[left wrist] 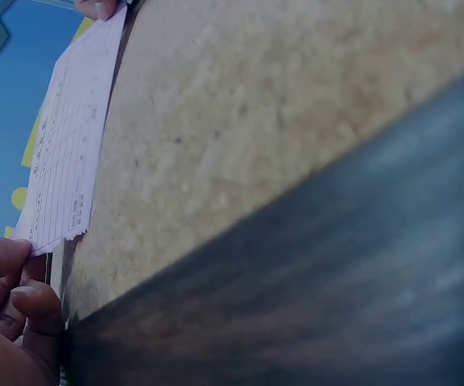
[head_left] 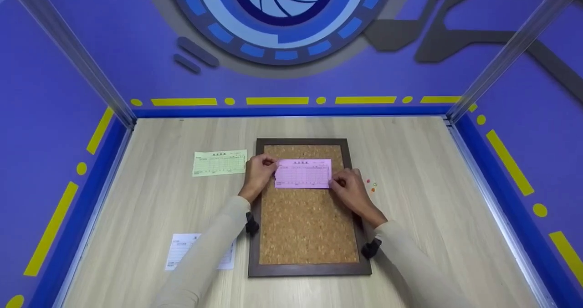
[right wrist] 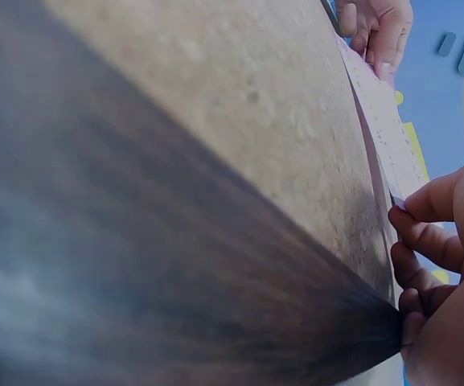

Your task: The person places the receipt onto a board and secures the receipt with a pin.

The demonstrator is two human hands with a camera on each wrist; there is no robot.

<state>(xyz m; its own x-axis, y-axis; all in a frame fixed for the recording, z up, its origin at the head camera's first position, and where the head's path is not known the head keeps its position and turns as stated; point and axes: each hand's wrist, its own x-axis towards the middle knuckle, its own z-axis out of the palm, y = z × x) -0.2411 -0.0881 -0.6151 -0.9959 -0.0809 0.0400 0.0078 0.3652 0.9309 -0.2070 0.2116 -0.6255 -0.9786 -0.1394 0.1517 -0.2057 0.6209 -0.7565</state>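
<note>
A pink form slip (head_left: 304,173) lies across the upper part of a cork board (head_left: 307,226) with a dark wooden frame (head_left: 309,269). My left hand (head_left: 259,171) pinches the slip's left edge, and in the left wrist view the fingers (left wrist: 6,289) curl at the pink slip's (left wrist: 67,153) corner. My right hand (head_left: 348,187) pinches the slip's lower right corner; in the right wrist view its fingers (right wrist: 429,229) curl at the pink slip's (right wrist: 388,133) edge.
A green form slip (head_left: 220,162) lies left of the board. A white slip (head_left: 182,251) sits near the front left, partly under my left sleeve. A few small coloured push pins (head_left: 371,184) lie right of the board. Blue walls enclose the wooden table (head_left: 432,198).
</note>
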